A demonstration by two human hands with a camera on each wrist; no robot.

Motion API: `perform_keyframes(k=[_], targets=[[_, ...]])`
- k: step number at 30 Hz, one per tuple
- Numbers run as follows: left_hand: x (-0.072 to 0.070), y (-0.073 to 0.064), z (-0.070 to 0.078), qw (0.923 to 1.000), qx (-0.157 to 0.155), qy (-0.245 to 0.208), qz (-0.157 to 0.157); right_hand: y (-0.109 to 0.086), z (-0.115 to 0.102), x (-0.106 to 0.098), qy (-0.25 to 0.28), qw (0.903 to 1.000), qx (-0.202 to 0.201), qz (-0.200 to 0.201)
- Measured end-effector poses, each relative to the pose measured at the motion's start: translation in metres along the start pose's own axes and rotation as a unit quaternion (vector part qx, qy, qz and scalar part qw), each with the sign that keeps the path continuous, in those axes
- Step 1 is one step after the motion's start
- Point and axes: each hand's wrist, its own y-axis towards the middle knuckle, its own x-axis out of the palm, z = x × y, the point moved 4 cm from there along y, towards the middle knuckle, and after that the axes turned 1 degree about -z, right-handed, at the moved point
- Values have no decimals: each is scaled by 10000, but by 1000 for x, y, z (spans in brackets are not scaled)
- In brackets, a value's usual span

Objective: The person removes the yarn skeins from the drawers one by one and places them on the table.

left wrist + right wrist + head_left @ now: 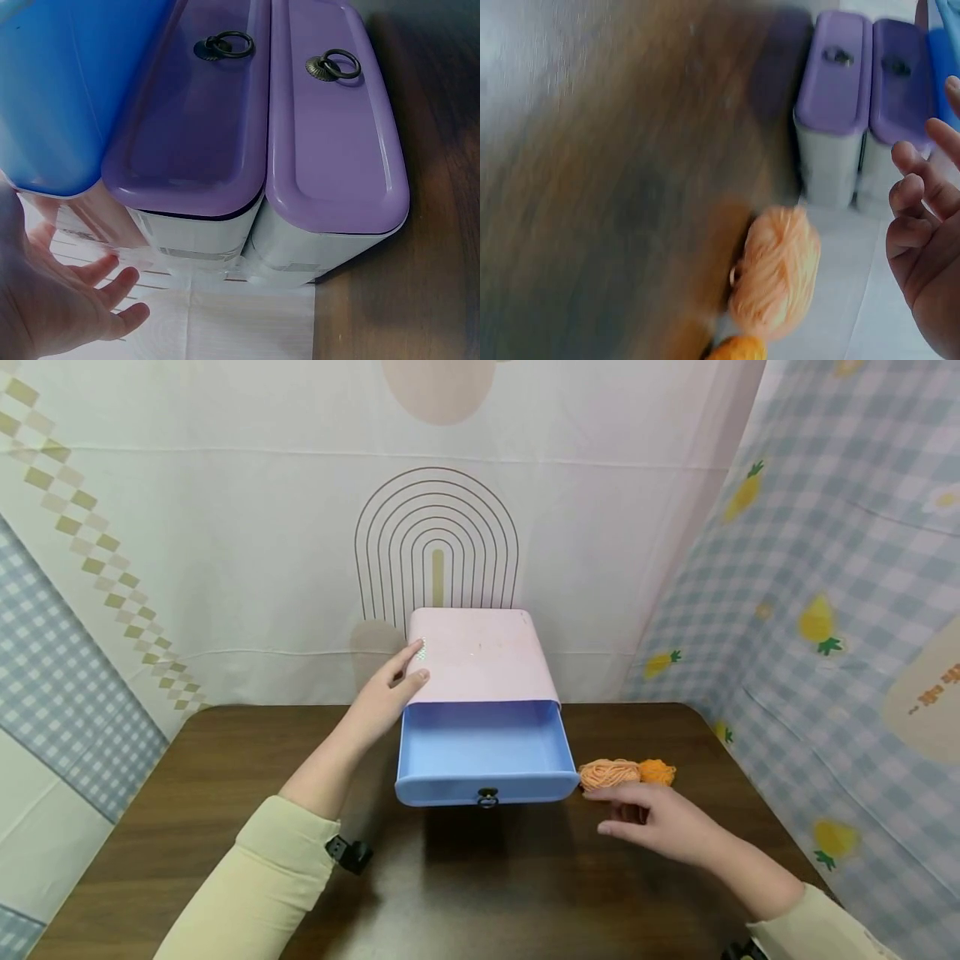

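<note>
A small drawer cabinet stands on the table, with a pale pink top [480, 652]. Its uppermost drawer, a blue one [480, 789] with a ring pull [487, 797], is pulled out, and its visible floor is bare. My left hand [386, 693] rests against the cabinet's left side near the top edge, fingers spread. Hovering by the drawer's front right corner is my right hand [656, 818], fingers loosely bent and holding nothing. Just beyond it lie a peach yarn skein [609, 773] and an orange yarn ball [657, 772].
Below the blue drawer sit two closed purple drawers, the middle one [187, 127] and the bottom one [337, 142], each with a ring pull. The dark wooden table [225, 777] meets a patterned cloth [262, 568] behind; checked cloth [810, 593] hangs at the right.
</note>
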Motion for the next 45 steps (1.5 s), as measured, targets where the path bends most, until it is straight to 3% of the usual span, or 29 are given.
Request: perform_keyframes(k=[8, 16, 23, 31, 39, 45], targets=[[1, 1, -1, 10000, -20, -35, -10, 5, -33, 17, 605, 9954, -743, -27], [0, 0, 0, 10000, -7, -60, -29, 14, -60, 34, 1314, 9791, -1551, -88], [0, 0, 0, 10000, -2, -61, -55, 23, -70, 47, 1576, 9749, -1555, -245], [0, -1, 1, 10000, -2, -66, -22, 31, -74, 59, 1839, 9740, -1282, -335], [0, -1, 2, 9999, 31, -90, -56, 36, -84, 70, 2302, 9622, -1344, -556], [1, -1, 1, 9999, 38, -102, -39, 41, -93, 73, 2540, 9558, -1406, -456]])
